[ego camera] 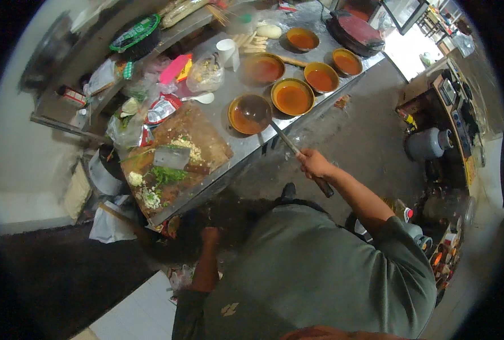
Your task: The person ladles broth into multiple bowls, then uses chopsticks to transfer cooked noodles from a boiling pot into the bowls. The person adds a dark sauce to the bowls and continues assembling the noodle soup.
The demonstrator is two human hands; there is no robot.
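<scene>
My right hand (314,163) grips the long handle of a metal ladle (286,138). Its round bowl hangs over the nearest brown bowl (239,123), which holds reddish-orange liquid. Close beside stands another bowl of orange liquid (293,97), and several similar bowls are grouped behind. My left hand (211,234) hangs low beside my body, dim and blurred; whether it holds anything is unclear. On the wooden cutting board (211,140) lie a cleaver (172,157), chopped green herbs (168,174) and pale minced pieces (152,198).
A white spoon (204,98), a bag of food (205,73) and a stack of white cups (228,53) stand behind the board. A round appliance with a red lid (356,29) occupies the counter's far end. Gas cylinders (426,143) stand at right.
</scene>
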